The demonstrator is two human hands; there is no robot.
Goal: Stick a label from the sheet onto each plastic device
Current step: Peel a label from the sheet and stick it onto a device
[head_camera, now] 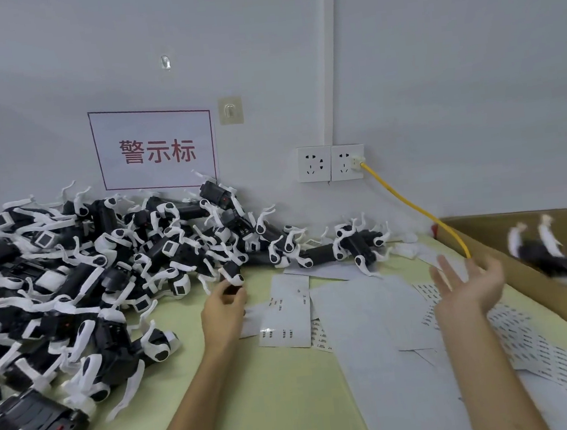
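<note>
Sign (154, 149) reads 警示标 (red); left hand (223, 310) grips a device (233, 277).

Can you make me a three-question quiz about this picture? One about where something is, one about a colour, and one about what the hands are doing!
1. Where is the pile of black-and-white plastic devices?
A. on the left side of the pale green table
B. inside a drawer
C. hanging from the wall

2. What colour is the cable plugged into the white wall socket?
A. blue
B. yellow
C. red

3. Which hand grips a device?
A. neither
B. right
C. left

Answers:
1 A: the pile fills the table's left side.
2 B: it runs bright yellow from the socket.
3 C: the left hand curls its fingers round one device at the pile's edge, while the right hand is spread and empty.
</note>
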